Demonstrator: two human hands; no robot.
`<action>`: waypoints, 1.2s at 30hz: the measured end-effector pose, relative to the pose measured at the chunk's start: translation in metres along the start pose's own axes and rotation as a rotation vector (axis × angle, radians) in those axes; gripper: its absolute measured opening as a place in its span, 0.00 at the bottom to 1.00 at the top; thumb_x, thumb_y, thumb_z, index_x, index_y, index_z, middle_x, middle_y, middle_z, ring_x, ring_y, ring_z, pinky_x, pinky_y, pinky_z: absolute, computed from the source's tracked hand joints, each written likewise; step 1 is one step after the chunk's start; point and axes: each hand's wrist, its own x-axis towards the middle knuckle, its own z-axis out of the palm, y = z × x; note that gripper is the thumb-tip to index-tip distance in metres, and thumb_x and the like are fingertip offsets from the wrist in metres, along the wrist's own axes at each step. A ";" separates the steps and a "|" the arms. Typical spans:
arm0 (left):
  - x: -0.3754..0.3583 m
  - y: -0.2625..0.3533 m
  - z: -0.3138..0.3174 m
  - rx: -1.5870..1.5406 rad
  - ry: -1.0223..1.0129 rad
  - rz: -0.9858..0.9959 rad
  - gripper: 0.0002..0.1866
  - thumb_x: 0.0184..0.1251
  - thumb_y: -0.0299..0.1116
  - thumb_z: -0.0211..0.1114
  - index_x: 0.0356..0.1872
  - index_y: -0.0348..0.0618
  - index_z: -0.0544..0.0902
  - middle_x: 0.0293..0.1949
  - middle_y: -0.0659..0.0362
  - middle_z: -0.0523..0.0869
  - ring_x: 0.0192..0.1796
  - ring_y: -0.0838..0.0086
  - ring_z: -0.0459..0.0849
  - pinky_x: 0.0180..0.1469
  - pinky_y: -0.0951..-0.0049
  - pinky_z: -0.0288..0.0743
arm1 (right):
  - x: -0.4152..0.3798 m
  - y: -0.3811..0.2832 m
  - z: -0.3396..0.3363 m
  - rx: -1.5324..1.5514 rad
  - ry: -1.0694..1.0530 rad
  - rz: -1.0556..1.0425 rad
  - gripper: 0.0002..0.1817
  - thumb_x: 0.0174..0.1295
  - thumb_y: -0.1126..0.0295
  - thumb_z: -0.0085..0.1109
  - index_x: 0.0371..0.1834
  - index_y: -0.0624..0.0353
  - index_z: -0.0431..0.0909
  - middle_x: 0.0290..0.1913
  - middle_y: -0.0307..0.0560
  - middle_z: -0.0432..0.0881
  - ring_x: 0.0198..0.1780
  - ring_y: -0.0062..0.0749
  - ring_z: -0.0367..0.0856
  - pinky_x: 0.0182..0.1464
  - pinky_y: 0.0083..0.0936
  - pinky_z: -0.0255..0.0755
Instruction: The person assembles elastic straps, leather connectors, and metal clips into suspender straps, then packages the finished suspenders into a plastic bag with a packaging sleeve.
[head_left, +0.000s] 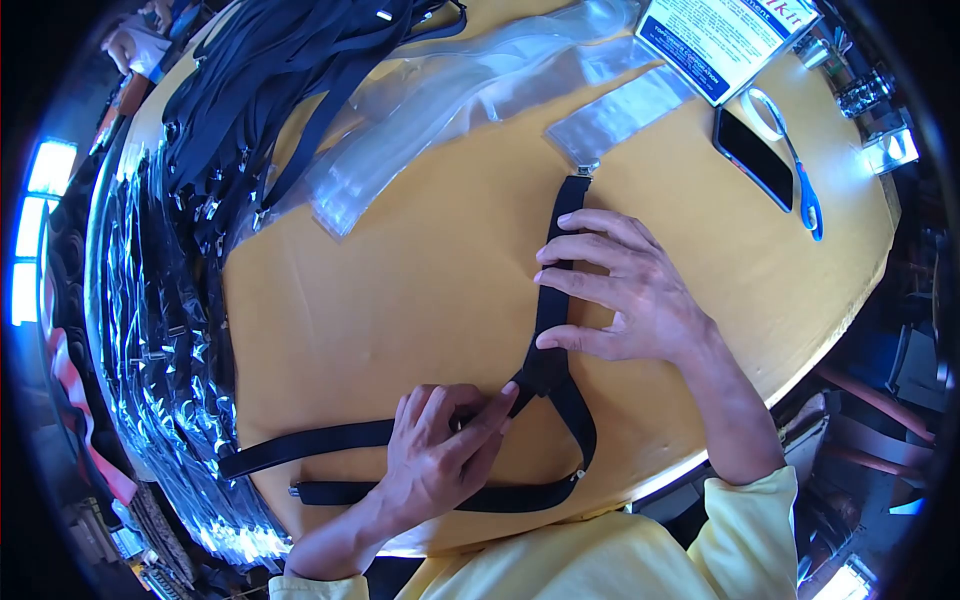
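A dark elastic strap assembly (553, 310) lies on the tan tabletop, with a metal clip at its top end and a joining patch (545, 368) where its straps meet. Over the upper strap rests my right hand (625, 290), its fingers spread and fingertips on the band. My left hand (445, 445) is closed at the strap just left of the patch, thumb and fingers pinching it. Two lower straps run leftward past and under my left hand; one (300, 450) reaches the packed pile at the left.
Loose dark straps (250, 90) heap at the upper left, above plastic-wrapped packs (170, 400). Clear plastic sleeves (400, 140), a printed box (720, 45), a phone (755, 160) and blue-handled scissors (809, 205) lie across the far side, beside a white tape roll (762, 113).
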 end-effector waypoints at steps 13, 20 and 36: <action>0.001 0.001 -0.001 0.009 -0.014 -0.007 0.25 0.54 0.22 0.75 0.56 0.49 0.89 0.39 0.60 0.77 0.36 0.70 0.77 0.43 0.67 0.71 | 0.000 0.000 0.000 -0.002 0.006 0.013 0.24 0.52 0.46 0.77 0.44 0.52 0.89 0.56 0.34 0.83 0.68 0.38 0.73 0.68 0.41 0.70; 0.000 0.001 -0.001 0.011 -0.009 -0.013 0.25 0.55 0.23 0.75 0.57 0.49 0.89 0.39 0.60 0.77 0.36 0.70 0.77 0.44 0.67 0.71 | -0.001 0.001 0.003 -0.004 0.027 0.009 0.25 0.52 0.46 0.77 0.44 0.52 0.89 0.56 0.34 0.84 0.68 0.38 0.73 0.68 0.41 0.70; -0.001 0.001 0.000 0.028 -0.006 0.006 0.26 0.59 0.26 0.73 0.62 0.50 0.85 0.39 0.59 0.78 0.38 0.68 0.76 0.46 0.66 0.71 | -0.001 0.000 0.002 0.002 0.030 0.003 0.24 0.53 0.46 0.77 0.45 0.52 0.89 0.56 0.35 0.84 0.67 0.37 0.74 0.68 0.41 0.70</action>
